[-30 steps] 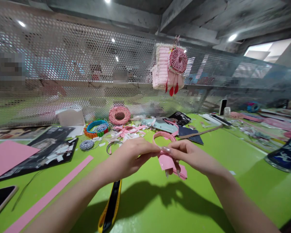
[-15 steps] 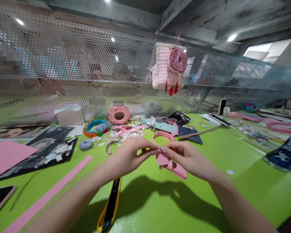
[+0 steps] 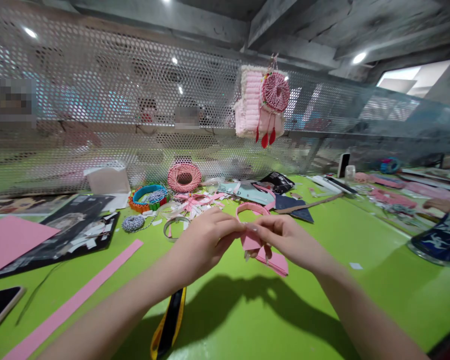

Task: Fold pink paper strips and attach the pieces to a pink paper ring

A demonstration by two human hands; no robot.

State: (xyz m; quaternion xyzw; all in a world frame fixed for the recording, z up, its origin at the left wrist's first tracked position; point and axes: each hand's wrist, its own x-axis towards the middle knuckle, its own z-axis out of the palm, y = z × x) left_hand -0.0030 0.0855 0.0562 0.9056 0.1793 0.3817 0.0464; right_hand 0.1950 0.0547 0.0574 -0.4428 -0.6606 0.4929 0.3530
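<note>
A small pink piece of paper [image 3: 250, 242] is held above the green table between both hands. My left hand [image 3: 210, 235] is closed, its fingertips pinching the upper edge of that paper. From the other side my right hand [image 3: 290, 240] grips it too, thumb on top and fingers curled beneath. Just below the right hand lies a stack of pink paper pieces [image 3: 275, 263]. Behind the fingertips stands a pink paper ring [image 3: 252, 207]. A yellow and black utility knife [image 3: 170, 320] lies by the left forearm, partly covered by it.
A long pink strip [image 3: 78, 300] and a pink sheet [image 3: 15, 242] lie left, near a phone [image 3: 2, 307]. Woven rings [image 3: 148, 197], a grey ring [image 3: 175, 228] and scraps sit behind the hands. A blue can-like object [image 3: 440, 239] stands right; a perforated screen [image 3: 116, 100] rises behind.
Both hands stay together, with the left turning slightly and its fingers drawing closer on the paper. At the far right, another person's hand has come into view beside the pink material.
</note>
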